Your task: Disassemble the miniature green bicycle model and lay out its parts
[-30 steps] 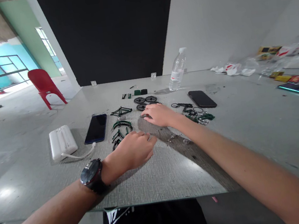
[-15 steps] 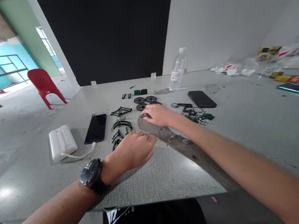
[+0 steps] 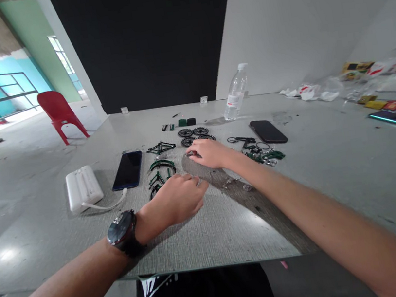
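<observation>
My left hand [image 3: 180,195], with a watch [image 3: 122,228] on the wrist, is closed low over the table; a small shiny bit shows at its fingertips, too small to name. Farther forward, my right hand [image 3: 209,153] has its fingertips pinched together at the tabletop, around something I cannot make out. Just behind it lie several small black spoked wheels [image 3: 185,133], partly covered by the fingers. A small dark green bicycle frame [image 3: 161,147] and curved green pieces [image 3: 162,164] lie left of the hands. Small silver parts [image 3: 231,181] lie beneath my right forearm.
Green and silver parts [image 3: 265,157] are piled at the right, near a black phone [image 3: 268,131]. A water bottle [image 3: 235,94] stands behind. Another phone [image 3: 127,170] and a white power bank [image 3: 83,188] with a cable lie left. Wrappers [image 3: 376,104] clutter the far right.
</observation>
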A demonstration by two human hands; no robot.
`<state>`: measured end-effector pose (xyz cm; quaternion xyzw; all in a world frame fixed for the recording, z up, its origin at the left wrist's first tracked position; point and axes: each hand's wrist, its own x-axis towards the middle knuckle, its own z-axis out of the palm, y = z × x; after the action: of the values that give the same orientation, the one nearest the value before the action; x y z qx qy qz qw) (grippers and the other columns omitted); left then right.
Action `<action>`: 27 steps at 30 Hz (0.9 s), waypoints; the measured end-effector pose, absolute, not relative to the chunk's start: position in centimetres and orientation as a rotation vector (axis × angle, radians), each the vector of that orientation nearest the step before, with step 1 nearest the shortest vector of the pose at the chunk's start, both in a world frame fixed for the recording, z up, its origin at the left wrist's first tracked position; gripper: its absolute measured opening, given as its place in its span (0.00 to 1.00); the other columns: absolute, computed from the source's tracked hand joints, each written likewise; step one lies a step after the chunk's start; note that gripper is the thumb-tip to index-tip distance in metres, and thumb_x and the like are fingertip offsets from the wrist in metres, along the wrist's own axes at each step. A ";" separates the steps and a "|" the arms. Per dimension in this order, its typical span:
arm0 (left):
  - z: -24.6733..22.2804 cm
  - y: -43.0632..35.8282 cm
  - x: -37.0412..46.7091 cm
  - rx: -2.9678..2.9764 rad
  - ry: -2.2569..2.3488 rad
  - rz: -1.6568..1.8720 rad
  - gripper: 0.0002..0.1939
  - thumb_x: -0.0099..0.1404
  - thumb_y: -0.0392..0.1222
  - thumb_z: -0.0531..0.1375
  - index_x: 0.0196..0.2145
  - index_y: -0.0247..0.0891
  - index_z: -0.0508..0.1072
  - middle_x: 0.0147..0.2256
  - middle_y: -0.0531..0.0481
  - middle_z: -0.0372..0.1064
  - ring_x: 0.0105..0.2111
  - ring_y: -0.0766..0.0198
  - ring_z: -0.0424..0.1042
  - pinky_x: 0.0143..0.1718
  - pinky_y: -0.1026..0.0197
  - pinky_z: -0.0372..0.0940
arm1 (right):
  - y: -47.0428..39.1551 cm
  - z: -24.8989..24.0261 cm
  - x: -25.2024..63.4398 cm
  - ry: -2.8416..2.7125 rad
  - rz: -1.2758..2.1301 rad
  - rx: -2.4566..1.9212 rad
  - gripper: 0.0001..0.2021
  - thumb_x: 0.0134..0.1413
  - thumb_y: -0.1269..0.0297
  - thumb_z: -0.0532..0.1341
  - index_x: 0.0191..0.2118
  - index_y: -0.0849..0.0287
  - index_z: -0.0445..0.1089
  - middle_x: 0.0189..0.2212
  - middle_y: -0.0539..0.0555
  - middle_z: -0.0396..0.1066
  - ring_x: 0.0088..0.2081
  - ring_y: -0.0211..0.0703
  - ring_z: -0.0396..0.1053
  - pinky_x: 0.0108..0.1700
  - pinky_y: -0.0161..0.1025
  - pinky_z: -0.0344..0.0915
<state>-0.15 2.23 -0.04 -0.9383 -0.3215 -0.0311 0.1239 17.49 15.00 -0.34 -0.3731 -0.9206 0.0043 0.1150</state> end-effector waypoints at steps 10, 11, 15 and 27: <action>0.2 2.1 -0.1 -2.739 -0.948 -0.077 0.10 0.73 0.39 0.50 0.41 0.35 0.70 0.39 0.45 0.74 0.38 0.56 0.74 0.39 0.54 0.67 | 15.1 -0.5 17.5 -2.700 0.039 -1.098 0.18 0.64 0.61 0.53 0.52 0.60 0.75 0.49 0.63 0.73 0.44 0.53 0.71 0.42 0.47 0.64; 0.2 2.1 -0.1 -2.738 -0.948 -0.076 0.10 0.73 0.39 0.50 0.41 0.35 0.70 0.39 0.45 0.74 0.38 0.56 0.74 0.39 0.54 0.67 | 15.1 -0.4 17.5 -2.702 0.040 -1.100 0.19 0.64 0.61 0.53 0.52 0.60 0.75 0.49 0.63 0.73 0.44 0.53 0.71 0.42 0.46 0.64; 0.1 2.2 -0.1 -2.736 -0.939 -0.072 0.10 0.73 0.39 0.50 0.41 0.34 0.69 0.39 0.45 0.74 0.38 0.57 0.74 0.39 0.54 0.67 | 15.1 -0.4 17.5 -2.700 0.042 -1.095 0.19 0.64 0.60 0.52 0.52 0.60 0.75 0.49 0.62 0.73 0.45 0.53 0.70 0.42 0.46 0.63; 0.1 2.2 -0.1 -2.726 -0.940 -0.081 0.09 0.73 0.39 0.50 0.41 0.35 0.69 0.38 0.45 0.74 0.37 0.57 0.74 0.37 0.54 0.67 | 14.9 -0.3 17.4 -2.695 0.072 -1.102 0.20 0.64 0.61 0.52 0.54 0.60 0.74 0.51 0.63 0.73 0.46 0.54 0.70 0.44 0.48 0.64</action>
<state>-0.14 2.17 0.06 -0.9372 -0.3232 -0.0280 0.1279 17.41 14.87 -0.27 -0.3760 -0.9192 0.0247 0.1143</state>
